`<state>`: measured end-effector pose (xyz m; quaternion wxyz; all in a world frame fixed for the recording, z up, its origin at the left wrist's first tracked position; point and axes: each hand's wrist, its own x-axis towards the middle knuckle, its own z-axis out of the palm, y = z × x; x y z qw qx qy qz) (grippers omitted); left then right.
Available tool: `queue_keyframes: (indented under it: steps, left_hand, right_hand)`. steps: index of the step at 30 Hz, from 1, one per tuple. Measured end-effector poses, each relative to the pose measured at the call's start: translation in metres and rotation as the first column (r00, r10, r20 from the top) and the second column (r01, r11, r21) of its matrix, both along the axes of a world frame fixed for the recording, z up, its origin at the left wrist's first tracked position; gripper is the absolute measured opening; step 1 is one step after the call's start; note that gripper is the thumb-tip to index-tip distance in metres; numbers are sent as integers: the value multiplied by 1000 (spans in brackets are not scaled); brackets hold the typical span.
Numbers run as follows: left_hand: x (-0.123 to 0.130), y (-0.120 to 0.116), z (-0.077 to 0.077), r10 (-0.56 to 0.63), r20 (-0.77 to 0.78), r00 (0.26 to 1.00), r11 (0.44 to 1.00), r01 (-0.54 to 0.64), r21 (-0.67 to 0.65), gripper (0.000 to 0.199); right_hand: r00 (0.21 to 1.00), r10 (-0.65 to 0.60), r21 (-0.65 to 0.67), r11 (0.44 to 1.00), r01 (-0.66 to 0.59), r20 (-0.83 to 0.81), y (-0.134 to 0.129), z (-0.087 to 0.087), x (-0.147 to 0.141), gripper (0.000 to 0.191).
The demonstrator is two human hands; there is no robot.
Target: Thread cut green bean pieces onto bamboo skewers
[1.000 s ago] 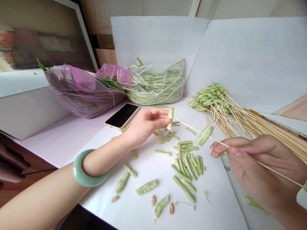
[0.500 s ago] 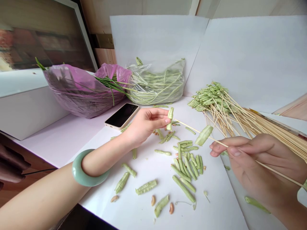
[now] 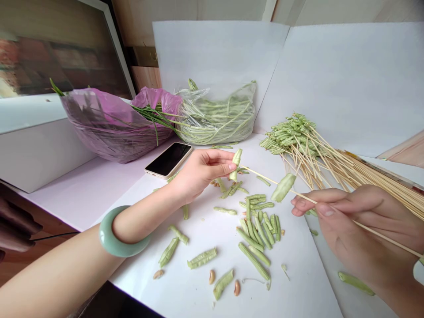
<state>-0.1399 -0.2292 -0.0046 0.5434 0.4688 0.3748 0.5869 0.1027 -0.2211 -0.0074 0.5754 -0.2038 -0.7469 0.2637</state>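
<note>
Between thumb and fingers, my left hand (image 3: 207, 170) pinches a short piece of green bean pod (image 3: 236, 163), held roughly upright. My right hand (image 3: 357, 229) is closed around a thin bamboo skewer (image 3: 374, 235), whose tip points left to the held pod piece. The tip ends beside that piece; I cannot tell if they touch. Another bean pod piece (image 3: 283, 187) is threaded on the skewer, just beyond my right fingertips. Below my hands, cut bean pieces (image 3: 254, 260) lie on white paper (image 3: 291, 291), with a few loose brown beans (image 3: 236, 288) near the front.
Skewers loaded with bean pieces (image 3: 294, 132) are piled at the back right, beside bare skewers (image 3: 391, 190). A phone (image 3: 168, 160) lies behind my left wrist. Behind it are a purple bag of greens (image 3: 115, 132) and a clear bag of long beans (image 3: 221, 115).
The pod piece in my left hand has tilted slightly to the right. My right hand and the skewer have shifted a little to the right.
</note>
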Motion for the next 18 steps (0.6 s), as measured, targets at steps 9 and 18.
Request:
queue_keyframes:
  steps: [9,18]
  left_hand:
    - [2,0,1,-28,61,998,998,31,-52,18]
    - [2,0,2,-18,68,998,998,23,-63,19]
  right_hand:
    - [1000,14,-31,999,-15,-16,0,-3,3,19]
    - [999,33,-41,999,-34,-17,0,0,2,19]
